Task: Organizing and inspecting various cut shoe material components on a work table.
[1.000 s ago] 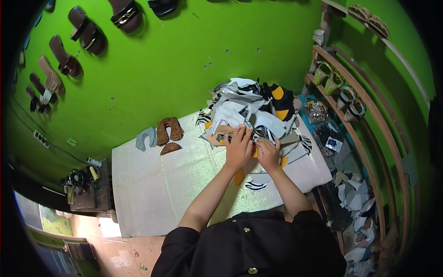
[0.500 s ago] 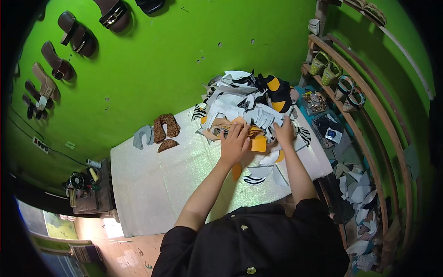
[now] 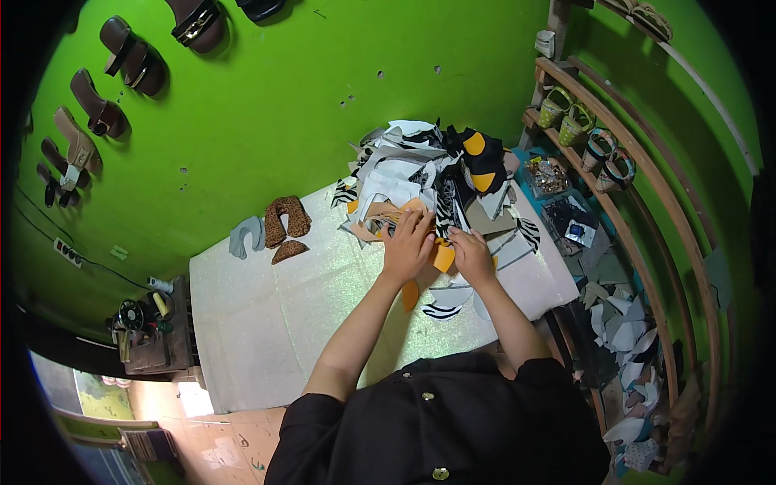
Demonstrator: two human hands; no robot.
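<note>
My left hand [image 3: 408, 249] lies with fingers spread over a bunch of tan and orange cut pieces [image 3: 374, 224] at the near side of a scrap pile. Just to its right, my right hand [image 3: 474, 255] has its fingers bent together at the pile's edge; what they pinch is hidden. Zebra-striped material [image 3: 445, 198] shows right behind those fingertips. A yellow-orange piece [image 3: 443, 259] lies between the hands. The pile [image 3: 386, 178] holds white, grey, black and patterned offcuts. A black piece with yellow patches [image 3: 485, 162] rests at its far right.
On the pale table [image 3: 267, 339], leopard-print pieces [image 3: 288, 220] and a grey curved piece [image 3: 245, 238] lie at left. Sandals [image 3: 97, 105] hang on the green wall. Wooden shelves [image 3: 622, 105] with small shoes stand at right, above more scraps [image 3: 626, 331]. A grey box of tools [image 3: 153, 343] stands at far left.
My right hand has moved left and closer to my left hand. The white strip-like pieces it touched are gone from that spot, and zebra-striped and beige material shows there.
</note>
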